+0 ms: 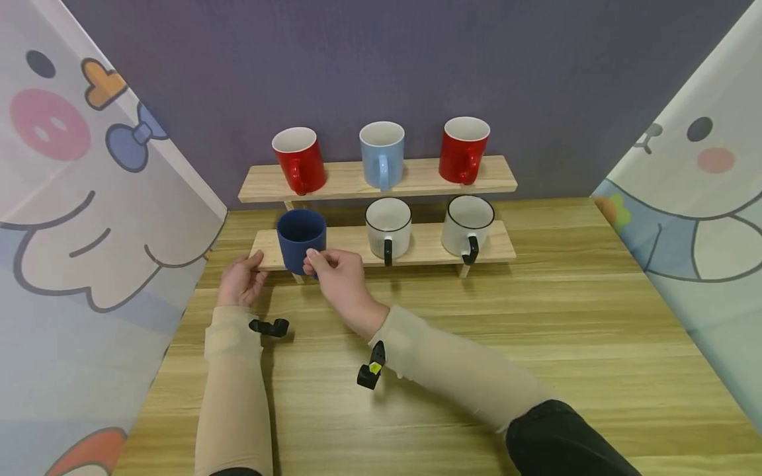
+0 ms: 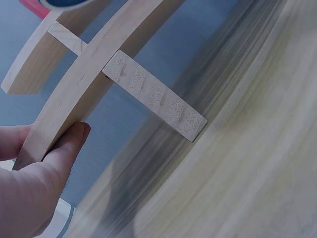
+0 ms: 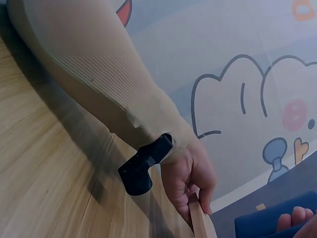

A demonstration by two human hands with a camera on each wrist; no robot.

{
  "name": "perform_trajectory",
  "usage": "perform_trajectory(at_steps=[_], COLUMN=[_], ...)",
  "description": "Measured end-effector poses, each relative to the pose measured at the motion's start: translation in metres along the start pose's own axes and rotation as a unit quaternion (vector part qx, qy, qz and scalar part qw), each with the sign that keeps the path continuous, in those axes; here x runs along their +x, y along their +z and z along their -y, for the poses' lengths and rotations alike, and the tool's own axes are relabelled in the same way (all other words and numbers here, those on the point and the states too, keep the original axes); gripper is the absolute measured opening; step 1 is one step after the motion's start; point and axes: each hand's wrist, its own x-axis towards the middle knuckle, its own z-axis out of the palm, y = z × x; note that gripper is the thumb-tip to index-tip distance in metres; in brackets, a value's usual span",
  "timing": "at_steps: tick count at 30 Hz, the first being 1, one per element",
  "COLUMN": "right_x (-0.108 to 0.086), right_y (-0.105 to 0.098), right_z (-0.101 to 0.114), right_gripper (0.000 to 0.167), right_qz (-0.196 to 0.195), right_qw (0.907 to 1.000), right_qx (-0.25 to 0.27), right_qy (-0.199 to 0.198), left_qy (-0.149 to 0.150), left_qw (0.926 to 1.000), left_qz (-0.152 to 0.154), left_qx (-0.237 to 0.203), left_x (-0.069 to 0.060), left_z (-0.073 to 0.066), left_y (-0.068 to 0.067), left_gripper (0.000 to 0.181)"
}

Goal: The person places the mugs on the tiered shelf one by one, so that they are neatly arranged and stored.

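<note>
My left hand (image 1: 241,281) grips the left end of the lower wooden shelf (image 1: 345,241), thumb on top. In the left wrist view, the thumb and fingers of that hand (image 2: 39,183) lie on both faces of the shelf board (image 2: 74,104). A dark blue mug (image 1: 292,251) is at the left part of this shelf. My right hand (image 1: 345,281) pinches it at the front, where its handle is mostly hidden by the fingers. The right wrist view shows the mug (image 3: 262,213) and some right fingers (image 3: 299,218) at its lower right corner.
Two white mugs with black rims and handles, a middle one (image 1: 383,231) and a right one (image 1: 464,228), stand on the lower shelf. Above, the upper shelf (image 1: 342,177) bears a left red mug (image 1: 306,168), a light blue mug (image 1: 372,162) and a right red mug (image 1: 455,155).
</note>
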Motion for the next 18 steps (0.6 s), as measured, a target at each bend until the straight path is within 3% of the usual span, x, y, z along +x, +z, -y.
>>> perform_trajectory(at_steps=[6,13,18], right_x=[0.006,0.015,0.019], right_y=[0.018,0.033,0.037], right_z=[-0.005,-0.015,-0.021], right_gripper=[0.024,0.027,0.027], right_qz=[-0.059,-0.115,-0.124], right_qw=[0.9979,0.9923,0.9909], right_qx=[-0.020,-0.038,-0.046], right_qy=[-0.016,-0.025,-0.024], left_qy=[0.004,0.004,0.001], left_qw=[0.9999,1.0000,1.0000], left_qz=[0.010,0.002,0.001], left_qx=[-0.003,0.006,0.008], left_x=[0.000,-0.001,-0.002], left_z=[0.000,-0.001,-0.001], left_y=[-0.001,-0.001,0.000], left_gripper=[0.033,0.061,0.067])
